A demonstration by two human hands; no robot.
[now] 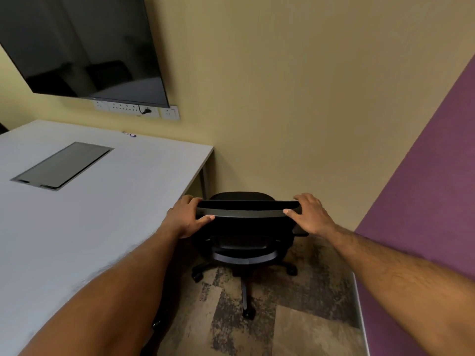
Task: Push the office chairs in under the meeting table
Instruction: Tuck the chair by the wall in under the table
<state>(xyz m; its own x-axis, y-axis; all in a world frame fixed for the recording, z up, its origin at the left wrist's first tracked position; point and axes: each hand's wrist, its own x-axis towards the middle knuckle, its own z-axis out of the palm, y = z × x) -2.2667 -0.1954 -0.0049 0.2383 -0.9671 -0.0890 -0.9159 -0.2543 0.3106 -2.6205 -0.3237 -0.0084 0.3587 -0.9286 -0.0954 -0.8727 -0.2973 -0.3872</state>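
A black office chair on castors stands on the carpet to the right of the white meeting table, beside its right edge and facing the far wall. My left hand grips the left end of the chair's top rail. My right hand grips the rail's right end. The seat shows past the backrest, outside the table's edge. Part of the wheeled base is hidden by the seat and my left forearm.
A grey cable hatch is set in the tabletop, and a small marker lies near the far edge. A dark screen and sockets hang on the yellow wall. A purple wall closes the right side.
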